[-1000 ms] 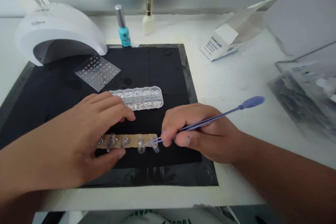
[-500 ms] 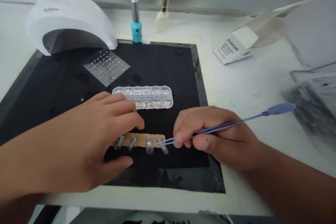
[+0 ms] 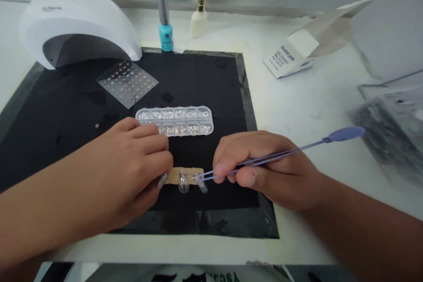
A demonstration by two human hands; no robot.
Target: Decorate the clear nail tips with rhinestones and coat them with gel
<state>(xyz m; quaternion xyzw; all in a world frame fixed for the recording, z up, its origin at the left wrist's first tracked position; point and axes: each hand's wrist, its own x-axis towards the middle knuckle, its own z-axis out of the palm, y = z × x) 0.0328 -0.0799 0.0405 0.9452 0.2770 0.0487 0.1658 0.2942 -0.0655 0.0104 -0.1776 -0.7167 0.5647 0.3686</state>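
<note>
My right hand (image 3: 264,169) holds thin blue tweezers (image 3: 284,154), their tips at the clear nail tip (image 3: 200,183) on the right end of a tan strip (image 3: 175,176). Another clear nail tip (image 3: 183,182) sits just left of it on the strip. My left hand (image 3: 132,167) is at the strip's left part, its thumb and fingers drawn together by a nail tip (image 3: 162,180); whether they grip it is hidden. Behind them lies a clear compartment case (image 3: 174,120) of small gems, its lower left corner covered by my left fingers.
A white lamp (image 3: 82,22) stands at the back left beside a sticker sheet (image 3: 128,83) on the black mat (image 3: 198,79). Behind are a turquoise bottle (image 3: 165,35) and a cream bottle (image 3: 198,22). An alcohol pad box (image 3: 287,57) and plastic packet (image 3: 396,128) lie right.
My left thumb and fingers have closed together over the strip's left part, hiding it. The whole view has shifted slightly. My right hand keeps the tweezers at the right nail tip.
</note>
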